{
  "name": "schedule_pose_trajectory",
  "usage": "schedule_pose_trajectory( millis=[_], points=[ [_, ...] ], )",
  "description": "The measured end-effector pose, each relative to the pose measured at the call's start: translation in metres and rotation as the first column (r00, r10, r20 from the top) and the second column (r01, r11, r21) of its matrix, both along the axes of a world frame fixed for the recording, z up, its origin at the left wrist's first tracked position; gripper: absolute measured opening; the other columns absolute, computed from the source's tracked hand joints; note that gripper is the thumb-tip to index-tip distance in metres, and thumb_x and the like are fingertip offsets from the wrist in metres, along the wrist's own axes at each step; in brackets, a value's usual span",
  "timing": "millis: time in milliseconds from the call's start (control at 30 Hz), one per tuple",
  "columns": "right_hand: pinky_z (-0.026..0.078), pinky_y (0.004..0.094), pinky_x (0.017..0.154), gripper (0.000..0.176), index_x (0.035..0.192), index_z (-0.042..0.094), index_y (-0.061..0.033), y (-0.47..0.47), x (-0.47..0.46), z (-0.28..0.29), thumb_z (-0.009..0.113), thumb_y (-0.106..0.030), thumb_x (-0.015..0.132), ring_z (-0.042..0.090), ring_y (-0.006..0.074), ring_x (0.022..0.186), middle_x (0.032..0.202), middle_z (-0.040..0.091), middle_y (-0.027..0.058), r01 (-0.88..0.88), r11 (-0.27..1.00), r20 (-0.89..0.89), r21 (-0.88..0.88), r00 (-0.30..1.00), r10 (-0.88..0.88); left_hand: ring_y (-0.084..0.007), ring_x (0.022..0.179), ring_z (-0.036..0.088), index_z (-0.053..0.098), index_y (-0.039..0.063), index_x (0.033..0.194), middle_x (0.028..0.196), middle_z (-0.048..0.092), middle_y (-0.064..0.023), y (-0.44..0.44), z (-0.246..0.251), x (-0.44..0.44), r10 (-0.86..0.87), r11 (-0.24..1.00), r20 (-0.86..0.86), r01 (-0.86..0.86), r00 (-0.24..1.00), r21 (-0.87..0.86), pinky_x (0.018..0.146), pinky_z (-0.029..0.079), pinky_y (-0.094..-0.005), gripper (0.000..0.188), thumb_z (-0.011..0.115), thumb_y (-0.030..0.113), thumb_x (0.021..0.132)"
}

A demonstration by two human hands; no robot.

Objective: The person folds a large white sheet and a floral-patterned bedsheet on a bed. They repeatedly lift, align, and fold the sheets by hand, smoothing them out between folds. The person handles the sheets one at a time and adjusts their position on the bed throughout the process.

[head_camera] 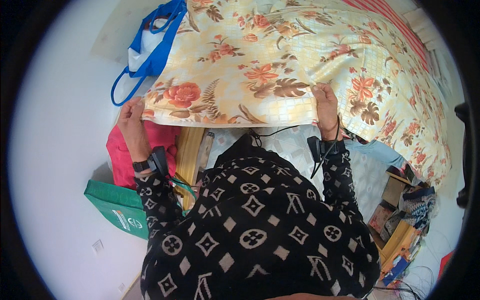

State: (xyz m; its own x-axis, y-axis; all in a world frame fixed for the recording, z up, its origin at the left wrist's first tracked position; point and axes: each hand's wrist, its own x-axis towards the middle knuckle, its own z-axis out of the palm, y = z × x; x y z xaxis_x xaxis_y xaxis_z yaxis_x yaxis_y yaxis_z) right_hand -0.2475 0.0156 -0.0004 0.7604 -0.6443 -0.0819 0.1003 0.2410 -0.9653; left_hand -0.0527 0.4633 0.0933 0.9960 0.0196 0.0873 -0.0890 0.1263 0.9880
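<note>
A large cream floral sheet (277,67) with orange flowers and brown leaves spreads out in front of me. My left hand (133,114) is closed on its near left corner. Further right, my right hand (325,103) pinches the same near edge. Between the two hands the hem runs almost straight, with the sheet's bulk reaching away beyond it and to the right. Both wrists wear black strapped devices. A thin black cord hangs by my right wrist. What lies under the sheet is mostly hidden.
At the left are a blue bag (157,48) with white contents, a pink cloth item (122,150) and a green bag (120,206) against the white wall. A wooden edge (189,150) stands beside my body. Folded fabrics (418,204) and an open wooden drawer or box (397,240) lie at right.
</note>
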Motion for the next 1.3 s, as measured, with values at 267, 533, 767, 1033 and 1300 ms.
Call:
schedule_pose_trajectory(
  millis=[267,533,767,1033,1300],
  points=[
    [0.051,0.0237,0.074,0.019,0.115,0.062,-0.002,0.004,-0.002,0.018,0.058,-0.011,0.099,0.062,0.0101,0.086,0.1,0.067,0.0056,0.046,0.995,0.131,0.09,0.99,-0.058,-0.0109,0.085,0.062,0.068,-0.004,0.104,0.097,0.067,-0.007,0.006,-0.001,0.0,0.017,0.999,-0.019,-0.016,1.0,0.05,0.08,0.049,-0.0236,0.016,0.064,0.006,0.092],
    [0.052,0.0274,0.086,0.024,0.119,0.062,0.0023,-0.002,-0.004,0.035,0.054,-0.011,0.1,0.064,0.0133,0.094,0.106,0.067,0.0076,-0.114,0.985,0.19,0.128,0.978,0.088,-0.0104,0.08,0.062,0.069,-0.003,0.099,0.091,0.069,-0.0055,0.009,-0.007,0.002,0.013,1.0,-0.013,-0.012,1.0,0.016,0.077,0.049,-0.023,0.013,0.066,0.007,0.091],
    [0.052,0.0262,0.083,0.049,0.135,0.052,0.0043,0.002,-0.002,0.051,0.049,0.011,0.087,0.061,0.0122,0.083,0.103,0.066,0.0066,-0.225,0.959,0.248,0.17,0.952,0.179,-0.0115,0.082,0.061,0.069,-0.004,0.099,0.093,0.068,-0.0057,0.016,-0.017,0.015,0.035,0.996,-0.009,-0.034,0.999,0.077,0.079,0.049,-0.0241,0.014,0.067,0.008,0.091],
    [0.048,0.0241,0.071,0.009,0.093,0.065,-0.0004,0.0,0.014,0.054,0.06,-0.008,0.095,0.059,0.0117,0.073,0.082,0.065,0.0038,-0.021,0.996,0.139,-0.085,0.99,0.033,-0.0099,0.082,0.058,0.067,-0.004,0.101,0.091,0.065,-0.0032,0.017,-0.018,0.017,0.055,0.978,-0.002,-0.053,0.999,0.203,0.077,0.046,-0.0234,0.018,0.064,0.012,0.094],
    [0.039,0.0222,0.058,0.022,0.075,0.06,-0.0057,0.005,0.027,0.074,0.065,-0.017,0.094,0.049,0.0072,0.059,0.064,0.056,-0.0005,-0.016,0.995,0.071,-0.1,0.997,0.023,-0.0084,0.077,0.057,0.067,-0.002,0.096,0.088,0.065,-0.0018,0.015,-0.018,0.022,0.048,0.97,0.014,-0.05,0.999,0.237,0.073,0.045,-0.0219,0.013,0.064,0.011,0.094]
  ],
)
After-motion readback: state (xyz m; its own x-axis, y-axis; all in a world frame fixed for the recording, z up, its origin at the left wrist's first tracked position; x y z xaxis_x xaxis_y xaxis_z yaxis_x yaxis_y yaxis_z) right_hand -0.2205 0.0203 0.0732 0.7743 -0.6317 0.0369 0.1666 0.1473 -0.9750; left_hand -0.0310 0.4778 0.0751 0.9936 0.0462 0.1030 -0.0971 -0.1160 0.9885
